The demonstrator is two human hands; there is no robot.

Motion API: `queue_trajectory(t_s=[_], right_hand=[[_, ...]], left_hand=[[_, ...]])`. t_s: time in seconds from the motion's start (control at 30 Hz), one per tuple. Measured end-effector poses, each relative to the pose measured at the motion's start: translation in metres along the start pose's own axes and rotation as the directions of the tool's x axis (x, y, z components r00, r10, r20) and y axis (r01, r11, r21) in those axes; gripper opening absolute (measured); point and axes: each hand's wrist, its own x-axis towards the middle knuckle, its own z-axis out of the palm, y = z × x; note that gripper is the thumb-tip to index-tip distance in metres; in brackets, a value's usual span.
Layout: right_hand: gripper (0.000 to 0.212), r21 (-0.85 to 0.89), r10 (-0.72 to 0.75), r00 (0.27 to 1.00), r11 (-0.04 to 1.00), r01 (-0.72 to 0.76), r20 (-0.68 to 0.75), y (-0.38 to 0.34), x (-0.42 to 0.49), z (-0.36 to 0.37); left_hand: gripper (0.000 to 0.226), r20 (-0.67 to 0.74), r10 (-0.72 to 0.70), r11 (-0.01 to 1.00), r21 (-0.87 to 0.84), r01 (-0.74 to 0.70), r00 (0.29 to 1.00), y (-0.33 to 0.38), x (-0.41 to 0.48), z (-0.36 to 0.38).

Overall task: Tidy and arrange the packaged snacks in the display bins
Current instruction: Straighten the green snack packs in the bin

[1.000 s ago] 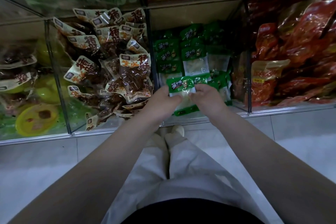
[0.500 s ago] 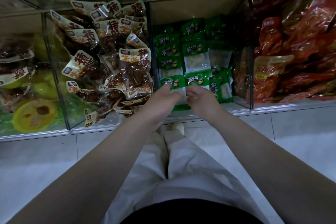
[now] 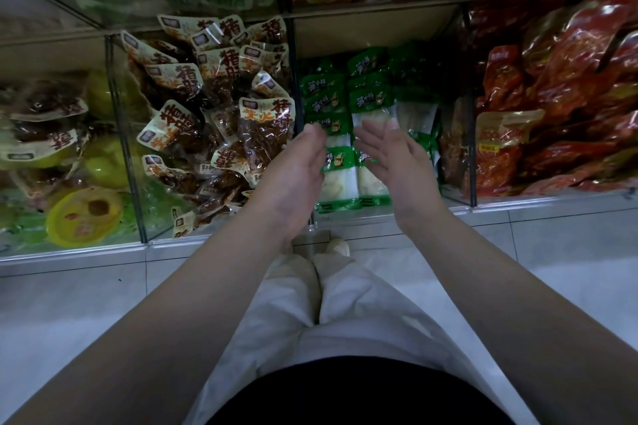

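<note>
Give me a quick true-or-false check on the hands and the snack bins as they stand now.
1. The left hand and the right hand are both open and hold nothing. True.
2. The green packets are in the bin left of the brown packets. False: they are in the bin to the brown packets' right.
3. The red packets fill the bin right of the green ones. True.
4. The right hand pinches a green packet. False: its fingers are straight and grip nothing.

Pale tiled floor (image 3: 69,304), cream trousers (image 3: 345,314) above it, light shoes (image 3: 336,247) by the shelf base, black top (image 3: 345,397) at bottom edge
</note>
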Motion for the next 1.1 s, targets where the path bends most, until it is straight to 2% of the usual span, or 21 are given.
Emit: queue_trajectory(t_s=[0.2, 0.53, 0.67, 1.1], right_hand=[[0.046, 0.042, -0.053, 0.997, 0.998, 0.051, 0.052, -0.025, -0.007, 0.011], [0.049, 0.069, -0.208, 0.975, 0.977, 0.203, 0.083, -0.061, -0.013, 0.017], [0.060, 0.068, -0.282, 0.956, 0.958, 0.277, 0.085, -0.078, -0.017, 0.023], [0.053, 0.107, -0.433, 0.900, 0.898, 0.426, 0.050, -0.142, -0.016, 0.047]], left_hand=[[0.058, 0.022, 0.083, 0.995, -0.065, -0.082, 0.996, 0.020, -0.010, 0.004], [0.055, 0.050, 0.228, 0.972, -0.069, -0.224, 0.972, 0.057, -0.024, 0.004], [0.054, 0.064, 0.282, 0.959, -0.039, -0.280, 0.957, 0.075, -0.029, 0.001], [0.054, 0.161, 0.449, 0.891, -0.007, -0.454, 0.879, 0.161, -0.045, -0.024]])
